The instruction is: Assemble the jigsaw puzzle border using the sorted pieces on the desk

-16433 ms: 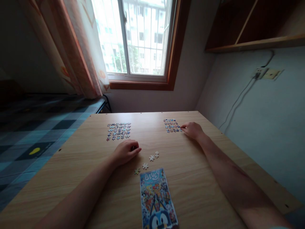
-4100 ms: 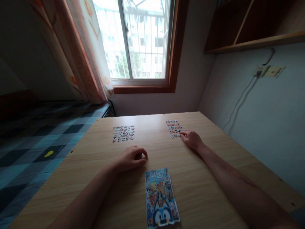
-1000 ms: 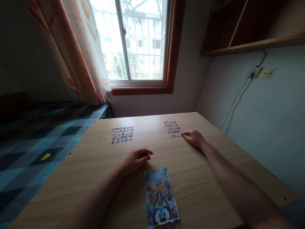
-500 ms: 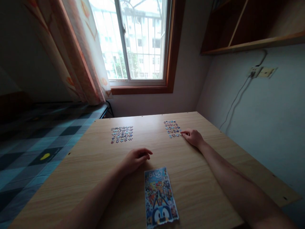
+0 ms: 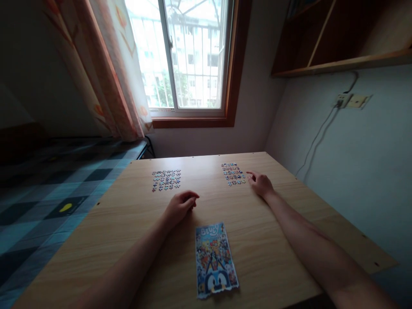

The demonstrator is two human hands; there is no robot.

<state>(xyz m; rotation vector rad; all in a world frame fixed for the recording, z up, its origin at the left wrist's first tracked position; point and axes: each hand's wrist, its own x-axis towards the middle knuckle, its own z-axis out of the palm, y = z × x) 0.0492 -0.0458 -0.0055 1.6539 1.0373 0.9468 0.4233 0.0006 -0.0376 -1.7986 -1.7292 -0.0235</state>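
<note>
My right hand (image 5: 260,184) is beside the right edge of a block of small puzzle pieces (image 5: 233,174) laid out in rows. Its index finger and thumb are apart, pointing at the pieces, and I see nothing between them. Nearer to me, my left hand (image 5: 181,207) hangs low over the table with loosely bent fingers and no visible object. A second block of puzzle pieces (image 5: 166,180) lies just beyond it to the left. In front of me, between my forearms, lies a colourful printed picture sheet (image 5: 216,259) headed "BLUEY", with a ragged near edge.
The wooden table (image 5: 206,171) reaches toward a wall with a window (image 5: 196,64). On the left are a checked bed (image 5: 67,206) and a curtain (image 5: 103,77). A shelf (image 5: 347,62) and a socket with a cable (image 5: 343,101) are on the right wall.
My right hand has drawn slightly away from the right block, and its finger and thumb have parted. My left hand has moved forward and left, its fingers more bent.
</note>
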